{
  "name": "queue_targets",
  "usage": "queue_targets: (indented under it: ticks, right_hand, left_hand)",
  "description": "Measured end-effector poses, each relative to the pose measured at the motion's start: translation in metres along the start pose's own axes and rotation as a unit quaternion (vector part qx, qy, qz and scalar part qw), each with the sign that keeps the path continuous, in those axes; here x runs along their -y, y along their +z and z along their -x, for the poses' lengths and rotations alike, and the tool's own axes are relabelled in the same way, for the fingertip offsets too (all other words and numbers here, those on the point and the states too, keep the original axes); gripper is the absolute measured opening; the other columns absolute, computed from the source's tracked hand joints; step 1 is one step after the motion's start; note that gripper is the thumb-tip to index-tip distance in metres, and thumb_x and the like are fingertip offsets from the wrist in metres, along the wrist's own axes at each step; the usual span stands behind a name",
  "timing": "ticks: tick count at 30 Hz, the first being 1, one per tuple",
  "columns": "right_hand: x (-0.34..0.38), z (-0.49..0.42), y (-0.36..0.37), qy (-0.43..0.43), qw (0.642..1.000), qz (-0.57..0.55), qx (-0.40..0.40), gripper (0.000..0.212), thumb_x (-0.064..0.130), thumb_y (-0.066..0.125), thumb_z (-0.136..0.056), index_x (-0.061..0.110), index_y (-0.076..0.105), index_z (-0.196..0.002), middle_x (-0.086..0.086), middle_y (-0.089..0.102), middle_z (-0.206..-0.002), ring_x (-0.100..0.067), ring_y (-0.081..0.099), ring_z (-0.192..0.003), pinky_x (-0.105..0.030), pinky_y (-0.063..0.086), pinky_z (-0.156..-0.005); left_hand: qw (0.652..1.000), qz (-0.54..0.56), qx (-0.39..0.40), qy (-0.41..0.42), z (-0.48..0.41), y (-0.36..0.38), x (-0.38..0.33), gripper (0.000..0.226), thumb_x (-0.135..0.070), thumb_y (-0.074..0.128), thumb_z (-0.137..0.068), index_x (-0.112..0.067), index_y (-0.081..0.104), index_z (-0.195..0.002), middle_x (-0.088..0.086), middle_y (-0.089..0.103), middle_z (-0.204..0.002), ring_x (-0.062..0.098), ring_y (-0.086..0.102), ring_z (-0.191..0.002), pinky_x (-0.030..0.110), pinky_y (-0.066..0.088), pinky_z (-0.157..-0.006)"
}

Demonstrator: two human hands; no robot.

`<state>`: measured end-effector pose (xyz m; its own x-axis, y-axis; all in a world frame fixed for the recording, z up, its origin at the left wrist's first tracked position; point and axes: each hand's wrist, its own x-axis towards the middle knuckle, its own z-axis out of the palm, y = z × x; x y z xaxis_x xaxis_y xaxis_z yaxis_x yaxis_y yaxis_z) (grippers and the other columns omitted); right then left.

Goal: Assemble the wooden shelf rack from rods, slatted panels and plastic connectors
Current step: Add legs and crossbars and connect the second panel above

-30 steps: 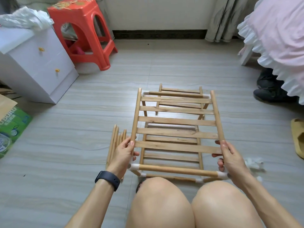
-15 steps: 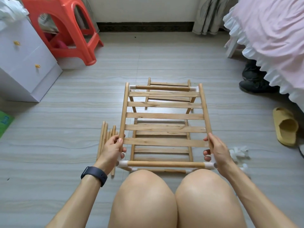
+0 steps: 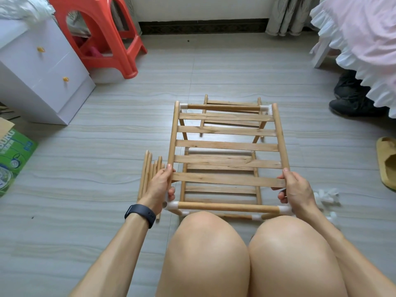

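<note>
A partly built wooden rack stands on the floor before my knees. Its top slatted panel [image 3: 227,145] lies level, with white plastic connectors [image 3: 172,205] at the corners and a lower panel [image 3: 220,189] visible through the slats. My left hand [image 3: 159,185] grips the panel's left side rail near the front. My right hand [image 3: 296,189] grips the right side rail opposite. Another slatted panel [image 3: 232,121] lies on the floor behind the rack. Several loose rods [image 3: 149,170] lie beside my left hand.
Loose white connectors [image 3: 326,195] lie on the floor right of the rack. A white drawer cabinet [image 3: 42,67] and red stool [image 3: 105,33] stand at back left, a green box [image 3: 12,155] at far left. A bed skirt [image 3: 362,46], dark shoes [image 3: 351,97] and a yellow slipper [image 3: 387,161] are on the right.
Both hands keep their hold on the side rails. The camera has shifted, so the room's position in the frame changes slightly; the rack itself looks unmoved.
</note>
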<state>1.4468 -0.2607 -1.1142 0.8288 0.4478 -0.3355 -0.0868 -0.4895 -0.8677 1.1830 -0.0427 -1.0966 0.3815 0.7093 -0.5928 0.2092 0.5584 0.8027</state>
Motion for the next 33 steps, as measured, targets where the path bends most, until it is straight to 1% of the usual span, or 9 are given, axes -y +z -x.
queue_targets:
  ticks: [4,9,12,14,22,25,28,30,33]
  right_hand:
    - [0.002,0.000,0.001,0.000,1.000,0.010,-0.007,0.039,0.044,0.041,-0.098,0.014,0.061,-0.084,-0.013,0.072,-0.069,-0.024,0.057,-0.051,-0.034,0.043,-0.052]
    - [0.005,0.004,0.000,-0.019,0.998,0.062,-0.022,0.040,0.042,0.039,-0.102,0.016,0.063,-0.084,-0.006,0.073,-0.069,-0.014,0.054,-0.042,-0.030,0.041,-0.052]
    - [0.006,0.006,0.000,-0.029,0.995,0.089,-0.026,0.042,0.041,0.036,-0.104,0.015,0.063,-0.085,-0.003,0.073,-0.069,-0.012,0.052,-0.038,-0.029,0.039,-0.051]
    - [0.009,0.005,0.001,-0.025,0.994,0.102,-0.028,0.042,0.041,0.036,-0.104,0.016,0.063,-0.084,-0.004,0.074,-0.071,-0.017,0.054,-0.042,-0.031,0.041,-0.054]
    - [0.019,0.002,0.006,-0.031,0.984,0.173,-0.019,0.045,0.043,0.028,-0.104,0.016,0.059,-0.086,0.001,0.072,-0.070,-0.025,0.063,-0.058,-0.037,0.046,-0.070]
    - [0.020,-0.001,0.009,-0.040,0.979,0.199,-0.021,0.047,0.046,0.025,-0.104,0.019,0.058,-0.085,0.001,0.071,-0.075,-0.033,0.065,-0.075,-0.044,0.048,-0.082]
    - [0.018,-0.003,0.008,-0.052,0.977,0.206,-0.033,0.048,0.045,0.025,-0.104,0.018,0.059,-0.081,-0.002,0.069,-0.075,-0.037,0.065,-0.081,-0.047,0.048,-0.086]
    - [0.020,-0.003,0.008,-0.053,0.976,0.210,-0.033,0.049,0.043,0.026,-0.105,0.017,0.058,-0.078,-0.003,0.068,-0.073,-0.038,0.064,-0.081,-0.048,0.048,-0.086]
    - [0.026,-0.004,0.009,-0.045,0.974,0.220,-0.028,0.049,0.039,0.025,-0.105,0.016,0.057,-0.075,-0.003,0.067,-0.069,-0.039,0.064,-0.083,-0.047,0.048,-0.087]
  left_hand:
    - [1.000,0.026,-0.001,0.010,0.002,0.002,-0.003,0.030,-0.044,0.045,-0.103,-0.016,0.051,-0.095,-0.005,0.043,-0.070,0.006,0.037,-0.039,0.019,0.033,-0.035]
    - [0.999,-0.025,-0.003,0.026,-0.002,-0.002,0.005,0.028,-0.044,0.044,-0.104,-0.018,0.054,-0.100,-0.004,0.045,-0.065,0.007,0.042,-0.043,0.026,0.031,-0.048]
    - [1.000,0.008,0.004,0.023,0.001,-0.002,0.009,0.028,-0.042,0.044,-0.104,-0.016,0.053,-0.102,-0.008,0.042,-0.055,0.006,0.037,-0.040,0.021,0.030,-0.038]
    - [0.999,0.032,-0.006,0.033,0.004,0.000,0.008,0.027,-0.039,0.044,-0.105,-0.014,0.053,-0.102,-0.007,0.042,-0.058,0.006,0.035,-0.039,0.019,0.033,-0.034]
    - [0.999,0.050,0.005,0.018,-0.004,0.001,0.004,0.027,-0.036,0.044,-0.105,-0.012,0.057,-0.104,-0.006,0.048,-0.061,0.007,0.041,-0.039,0.040,0.061,-0.067]
    - [0.995,0.080,0.051,0.000,0.000,-0.008,-0.003,0.034,-0.036,0.045,-0.104,-0.009,0.061,-0.118,0.007,0.065,-0.075,0.019,0.065,-0.063,0.041,0.059,-0.081]
    - [0.998,-0.002,0.054,-0.019,0.008,-0.026,0.003,0.042,-0.046,0.040,-0.103,-0.015,0.066,-0.116,0.012,0.075,-0.106,0.026,0.067,-0.101,0.045,0.044,-0.096]
    - [0.997,-0.009,0.067,-0.034,0.015,-0.032,0.015,0.047,-0.042,0.036,-0.104,-0.011,0.069,-0.114,0.011,0.074,-0.111,0.023,0.066,-0.104,0.044,0.040,-0.097]
    - [0.991,0.087,0.084,-0.055,0.024,-0.032,0.028,0.042,-0.035,0.038,-0.103,-0.011,0.071,-0.114,0.006,0.074,-0.109,0.015,0.068,-0.097,0.039,0.040,-0.089]
